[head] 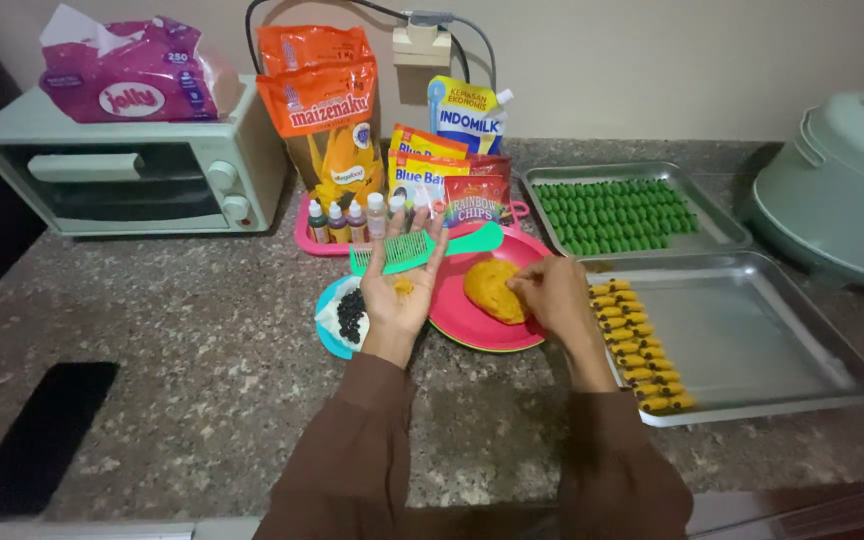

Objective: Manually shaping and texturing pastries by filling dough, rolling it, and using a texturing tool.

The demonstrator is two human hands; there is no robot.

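My left hand is held palm up with fingers spread, and a small bit of yellow dough lies on the palm. My right hand pinches at the edge of a lump of yellow dough on a red plate. A green comb lies just behind my left fingers. A small blue dish with dark chips sits to the left of that hand. Right of my right hand, a steel tray holds rows of shaped yellow pieces.
A second tray of green pieces stands behind. A pink tray with small dye bottles and several food packets are at the back. A toaster oven is at back left, a green lidded pot at right, a black phone at front left.
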